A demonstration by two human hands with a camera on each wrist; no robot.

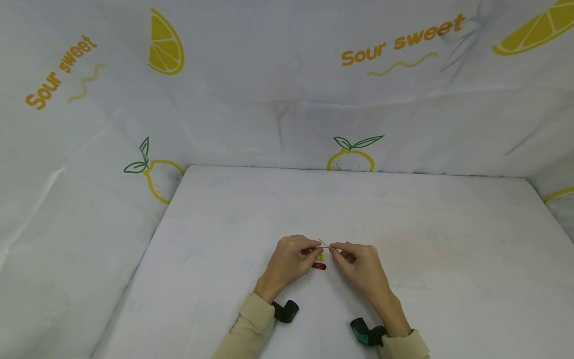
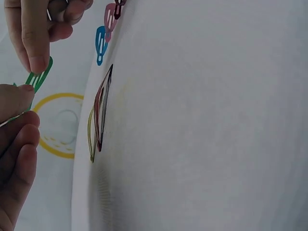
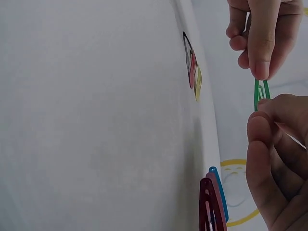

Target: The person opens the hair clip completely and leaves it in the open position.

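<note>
A green snap hair clip (image 2: pixel 43 76) is held up over the table between both hands. My left hand (image 1: pixel 291 257) pinches one end of it with thumb and fingertips. At the other end, the right hand (image 1: pixel 360 264) pinches it in the same way. The clip looks spread open in the head view, though the fingertips cover much of it. Below the left hand lie a red hair clip (image 1: pixel 319 266) and a yellow hair clip (image 1: pixel 321 257), and the left wrist view adds a black hair clip (image 2: pixel 108 86) beside them.
On the right hand's side lie a blue hair clip (image 2: pixel 100 45), a pink hair clip (image 2: pixel 110 23) and a dark red hair clip (image 3: pixel 210 204). The white table (image 1: pixel 215 214) meets lemon-printed cloth (image 1: pixel 251 75) at its back and sides. Black cameras (image 1: pixel 286 311) sit on the wrists.
</note>
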